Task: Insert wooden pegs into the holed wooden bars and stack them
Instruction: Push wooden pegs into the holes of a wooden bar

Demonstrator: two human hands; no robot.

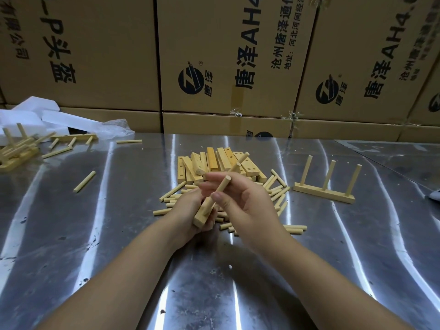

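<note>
My left hand grips a holed wooden bar held tilted over the table, its near end sticking out below my fingers. Two pegs stand in the bar's far part. My right hand pinches a third peg whose lower end sits at the bar's near hole. Behind my hands lies a pile of holed bars, with several loose pegs scattered around it.
A finished bar with three upright pegs stands to the right. Finished pieces are piled at the far left beside white foam. Single pegs lie on the metal table. Cardboard boxes wall off the back.
</note>
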